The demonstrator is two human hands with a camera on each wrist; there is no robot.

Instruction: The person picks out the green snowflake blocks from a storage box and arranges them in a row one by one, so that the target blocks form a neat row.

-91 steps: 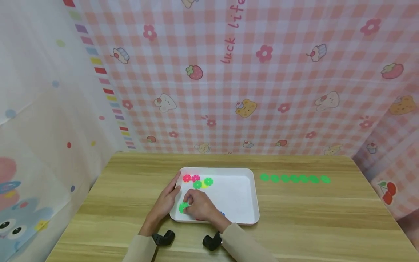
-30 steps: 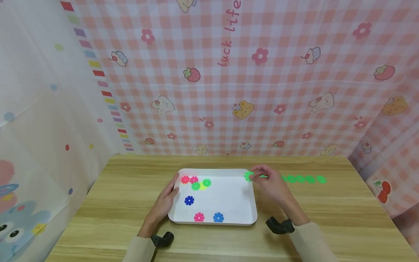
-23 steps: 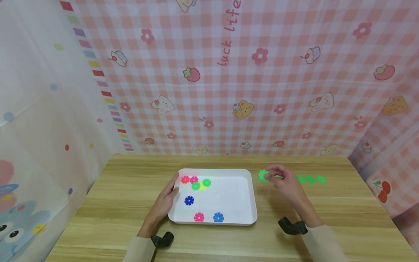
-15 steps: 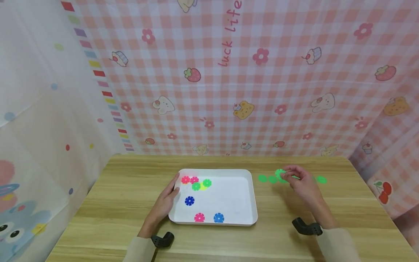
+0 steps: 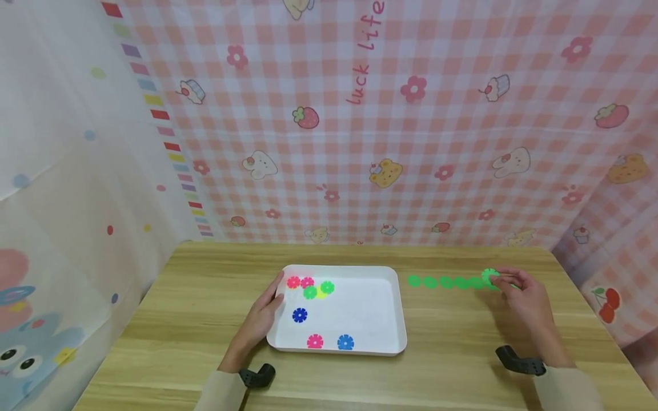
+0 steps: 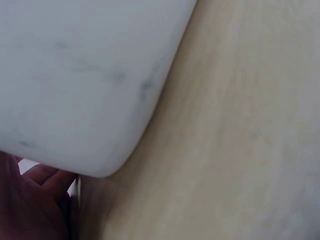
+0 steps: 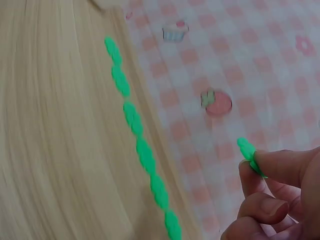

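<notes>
My right hand [image 5: 529, 299] pinches a green notched plastic disc [image 5: 490, 276] between thumb and fingertips, raised above the right end of a row of green discs [image 5: 430, 282] lying on the table. In the right wrist view, that held disc [image 7: 245, 148] is seen nearly edge-on, apart from the row [image 7: 145, 156]. My left hand [image 5: 260, 317] grips the left side of a white tray [image 5: 365, 314], thumb at the rim. The left wrist view shows fingers [image 6: 42, 182] beside the tray's corner, partly hidden.
Inside the tray lie two more green discs [image 5: 327, 287], pink discs [image 5: 315, 341], a yellow one [image 5: 321, 293], a dark blue one [image 5: 300, 315] and a lighter blue one [image 5: 345, 342]. A pink checked cloth [image 5: 349, 188] hangs behind the wooden table [image 5: 452, 365].
My right hand picked a green disc from the tray's left part and carried it right, along the row, to its right end. My left hand has stayed on the tray.
</notes>
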